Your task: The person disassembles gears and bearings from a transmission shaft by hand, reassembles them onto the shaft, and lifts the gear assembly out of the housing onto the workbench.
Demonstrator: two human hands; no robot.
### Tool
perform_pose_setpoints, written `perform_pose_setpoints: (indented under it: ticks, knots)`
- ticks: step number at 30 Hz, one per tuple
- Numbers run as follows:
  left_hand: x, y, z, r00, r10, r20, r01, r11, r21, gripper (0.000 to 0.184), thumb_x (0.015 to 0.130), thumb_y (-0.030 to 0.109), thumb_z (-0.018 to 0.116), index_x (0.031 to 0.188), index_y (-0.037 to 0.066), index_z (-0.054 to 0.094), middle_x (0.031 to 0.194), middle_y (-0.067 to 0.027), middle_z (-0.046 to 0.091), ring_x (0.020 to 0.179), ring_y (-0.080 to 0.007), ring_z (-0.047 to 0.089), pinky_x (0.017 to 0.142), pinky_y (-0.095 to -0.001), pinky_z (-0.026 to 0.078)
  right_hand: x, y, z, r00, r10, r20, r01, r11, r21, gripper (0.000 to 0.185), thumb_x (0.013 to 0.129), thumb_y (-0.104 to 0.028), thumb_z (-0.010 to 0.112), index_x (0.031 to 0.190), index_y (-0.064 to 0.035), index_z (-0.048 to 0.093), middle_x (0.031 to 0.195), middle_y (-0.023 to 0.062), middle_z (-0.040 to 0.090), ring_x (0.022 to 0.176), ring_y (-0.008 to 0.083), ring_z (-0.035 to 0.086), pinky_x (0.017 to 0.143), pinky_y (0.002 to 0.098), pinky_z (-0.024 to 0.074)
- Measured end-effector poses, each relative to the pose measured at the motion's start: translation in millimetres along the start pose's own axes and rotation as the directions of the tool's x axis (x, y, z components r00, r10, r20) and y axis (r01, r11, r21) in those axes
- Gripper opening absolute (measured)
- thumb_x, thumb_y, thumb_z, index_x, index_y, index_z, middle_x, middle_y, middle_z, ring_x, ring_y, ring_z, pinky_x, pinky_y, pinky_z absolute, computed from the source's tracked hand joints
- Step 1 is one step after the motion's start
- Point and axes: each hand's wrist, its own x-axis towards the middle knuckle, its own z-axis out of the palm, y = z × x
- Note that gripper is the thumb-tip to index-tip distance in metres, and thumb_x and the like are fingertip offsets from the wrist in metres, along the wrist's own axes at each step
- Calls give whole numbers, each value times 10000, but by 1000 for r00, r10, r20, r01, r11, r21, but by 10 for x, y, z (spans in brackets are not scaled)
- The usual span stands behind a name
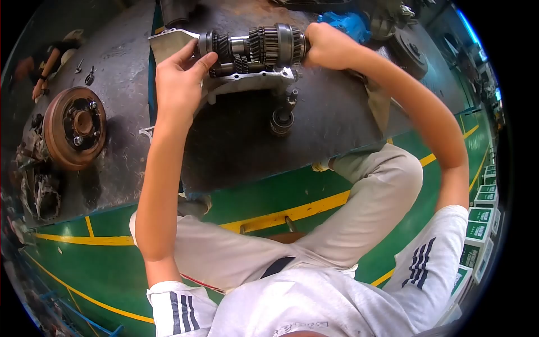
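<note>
A shaft with several steel gears [255, 46] lies across a light metal housing [252, 82] on the dark bench. My left hand [182, 76] grips the gear shaft's left end, thumb and fingers closed around it. At the opposite end, my right hand [331, 48] is closed on the shaft's tip. Below the housing, a small gear with a short shaft [282, 119] stands on the bench top.
A rusty brake drum [76, 128] lies at the left, above other metal parts [45, 194]. Behind my right hand are a blue object [345, 25] and a round metal part [410, 50]. Another person's arm [46, 73] shows at the far left.
</note>
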Motion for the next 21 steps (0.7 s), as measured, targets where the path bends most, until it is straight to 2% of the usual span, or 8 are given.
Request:
perform_pose_setpoints:
  ticks: [3, 5, 6, 9, 10, 15, 17, 21]
  knots:
    - [-27, -25, 62, 994, -85, 63, 97, 969, -227, 431, 953, 92, 753, 1345, -52, 646, 1152, -102, 735, 997, -155, 694, 906, -301, 565, 189, -181, -395, 993, -25, 112, 46, 979, -197, 318, 648, -156, 801, 842, 82, 717, 702, 227, 667, 654, 342, 661, 664, 413, 531]
    - [-39, -30, 127, 990, -138, -22, 122, 931, -344, 354, 962, 63, 728, 1281, -80, 674, 1104, -102, 743, 929, -137, 692, 859, -278, 577, 84, -678, -998, 963, 41, 268, 68, 920, -386, 409, 811, -354, 768, 738, 45, 715, 696, 201, 689, 649, 334, 687, 616, 439, 534]
    - [-35, -24, 162, 991, -129, -23, 112, 928, -356, 354, 962, 63, 728, 1281, -80, 674, 1104, -102, 743, 929, -137, 692, 859, -278, 577, 120, -770, -1136, 969, 35, 244, 81, 889, -451, 478, 727, -385, 807, 872, 66, 744, 806, 235, 728, 772, 342, 721, 700, 449, 555]
    - [-28, 52, 242, 992, -125, -19, 94, 832, -546, 338, 966, 67, 728, 1267, -77, 677, 1112, -101, 732, 949, -142, 689, 840, -281, 591, 49, -1272, -1560, 932, 161, 325, 53, 826, -562, 490, 741, -403, 815, 908, 53, 751, 837, 218, 737, 803, 338, 725, 718, 443, 553]
    - [-31, 90, 262, 993, -120, -14, 91, 816, -571, 335, 968, 70, 727, 1263, -80, 675, 1114, -101, 728, 956, -142, 686, 835, -282, 597, 77, -1287, -1640, 933, 153, 325, 79, 794, -602, 552, 788, -490, 810, 916, 44, 754, 825, 179, 735, 789, 306, 713, 711, 417, 540]
    - [-65, 178, 261, 986, -162, 22, 140, 765, -629, 304, 974, 70, 718, 1233, -84, 681, 1095, -110, 720, 970, -159, 691, 843, -289, 617, 186, -1363, -1865, 891, 204, 405, 65, 827, -559, 684, 900, -628, 698, 873, 54, 738, 761, 103, 694, 730, 248, 656, 687, 396, 501]
    - [-48, 112, 264, 984, -172, 49, 162, 742, -650, 291, 985, 69, 700, 1231, -86, 673, 1098, -115, 716, 977, -175, 699, 869, -300, 628, 180, -1425, -1837, 903, 126, 411, 110, 857, -503, 693, 925, -631, 659, 847, 53, 733, 758, 104, 694, 723, 256, 655, 682, 409, 499]
    - [-59, 124, 274, 965, -224, 135, 256, 704, -663, 293, 1011, 76, 663, 1246, -97, 644, 1134, -132, 699, 984, -194, 708, 915, -318, 637, 91, -1572, -1798, 929, 186, 319, 66, 765, -641, 717, 944, -645, 619, 818, 53, 724, 748, 114, 688, 721, 264, 654, 682, 412, 499]
